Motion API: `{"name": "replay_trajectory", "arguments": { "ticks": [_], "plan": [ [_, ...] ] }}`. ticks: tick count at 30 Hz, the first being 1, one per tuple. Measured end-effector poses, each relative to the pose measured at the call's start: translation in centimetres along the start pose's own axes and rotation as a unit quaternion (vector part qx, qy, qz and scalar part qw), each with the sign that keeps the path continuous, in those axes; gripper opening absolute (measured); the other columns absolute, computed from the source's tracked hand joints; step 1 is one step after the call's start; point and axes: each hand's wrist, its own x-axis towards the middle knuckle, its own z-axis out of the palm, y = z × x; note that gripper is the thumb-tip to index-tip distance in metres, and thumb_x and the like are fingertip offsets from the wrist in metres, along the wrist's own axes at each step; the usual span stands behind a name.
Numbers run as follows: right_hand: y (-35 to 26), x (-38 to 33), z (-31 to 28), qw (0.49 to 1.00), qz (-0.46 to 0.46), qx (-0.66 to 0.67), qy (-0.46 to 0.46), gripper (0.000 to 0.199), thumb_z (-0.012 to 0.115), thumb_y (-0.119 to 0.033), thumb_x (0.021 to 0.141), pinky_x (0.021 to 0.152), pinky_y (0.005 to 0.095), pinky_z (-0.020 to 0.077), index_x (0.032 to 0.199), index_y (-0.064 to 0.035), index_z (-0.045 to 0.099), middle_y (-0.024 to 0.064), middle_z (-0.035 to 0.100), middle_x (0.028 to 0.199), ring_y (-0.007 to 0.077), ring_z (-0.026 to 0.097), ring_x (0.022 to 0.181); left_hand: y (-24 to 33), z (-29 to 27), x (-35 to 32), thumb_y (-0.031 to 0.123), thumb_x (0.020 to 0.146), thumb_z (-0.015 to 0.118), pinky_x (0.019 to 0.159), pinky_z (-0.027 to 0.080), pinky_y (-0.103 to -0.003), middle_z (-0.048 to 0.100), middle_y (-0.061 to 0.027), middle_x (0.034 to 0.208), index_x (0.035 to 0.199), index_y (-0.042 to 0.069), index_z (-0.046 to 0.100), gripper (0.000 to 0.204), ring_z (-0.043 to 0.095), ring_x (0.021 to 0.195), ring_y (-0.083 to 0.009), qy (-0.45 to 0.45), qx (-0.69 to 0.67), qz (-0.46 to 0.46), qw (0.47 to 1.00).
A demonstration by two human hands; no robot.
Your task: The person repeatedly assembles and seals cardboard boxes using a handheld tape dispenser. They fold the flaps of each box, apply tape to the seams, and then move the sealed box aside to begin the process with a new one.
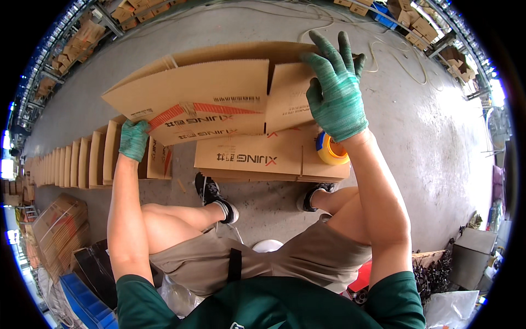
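A partly unfolded cardboard box (219, 98) with red and black print is held up in front of me, its flaps standing out. My left hand (134, 140), in a green glove, is closed on its lower left corner. At the box's right end, my right hand (337, 93), also gloved, has its fingers spread and pointing up; whether its palm touches the cardboard is hard to tell. Below lies a stack of flat cardboard boxes (249, 156). A yellow and blue tape roll (332, 151) rests on the stack's right end, beside my right wrist, which partly covers it.
A long row of upright cardboard boxes (85, 162) runs off to the left. Tied flat cardboard (61, 227) and a blue bin (85, 301) are at lower left. Shelves with cartons (422, 30) line the far side. A pale hose (419, 68) lies on the floor.
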Motion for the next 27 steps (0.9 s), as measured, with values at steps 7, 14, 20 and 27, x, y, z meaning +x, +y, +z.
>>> {"name": "replay_trajectory", "arguments": {
  "ticks": [7, 14, 20, 27],
  "plan": [
    [-1.5, 3.9, -3.2, 0.962, -0.108, 0.209, 0.141, 0.033, 0.054, 0.016, 0.068, 0.119, 0.0574, 0.0268, 0.093, -0.0054, 0.060, 0.0306, 0.052, 0.139, 0.0470, 0.049, 0.132, 1.9, 2.8, -1.6, 0.012, 0.090, 0.069, 0.099, 0.049, -0.032, 0.063, -0.0069, 0.125, 0.134, 0.003, 0.057, 0.047, 0.058, 0.112, -0.0161, -0.102, -0.009, 0.024, 0.995],
    [1.9, -0.2, 2.4, 0.918, 0.006, 0.357, -0.173, 0.052, 0.054, 0.007, 0.081, 0.092, 0.0363, 0.0531, 0.129, -0.0110, 0.064, 0.0126, 0.060, 0.137, 0.0318, 0.064, 0.112, 3.7, 6.8, -3.7, 0.058, 0.084, 0.075, 0.109, 0.041, -0.038, 0.056, -0.0109, 0.136, 0.147, 0.004, 0.044, 0.088, 0.053, 0.124, -0.0211, -0.157, 0.198, 0.145, 0.957],
    [2.6, -0.6, 2.9, 0.837, 0.121, 0.490, -0.211, 0.036, 0.053, -0.004, 0.093, 0.078, 0.0331, 0.0571, 0.127, -0.0073, 0.064, 0.0128, 0.071, 0.111, 0.0224, 0.071, 0.084, 6.8, 11.5, -4.1, 0.074, 0.090, 0.055, 0.108, 0.042, -0.037, 0.060, -0.0124, 0.134, 0.138, 0.001, 0.055, 0.088, 0.054, 0.124, -0.0208, -0.161, 0.119, 0.208, 0.957],
    [3.2, 1.7, 3.1, 0.728, 0.406, 0.549, 0.055, 0.030, 0.055, -0.014, 0.101, 0.080, 0.0269, 0.0558, 0.127, -0.0015, 0.061, 0.0100, 0.070, 0.107, 0.0177, 0.068, 0.084, 6.7, 11.1, -3.0, 0.047, 0.094, 0.069, 0.105, 0.045, -0.035, 0.061, -0.0122, 0.131, 0.140, 0.005, 0.051, 0.065, 0.054, 0.125, -0.0201, -0.057, 0.200, 0.107, 0.972]
  ]
}}
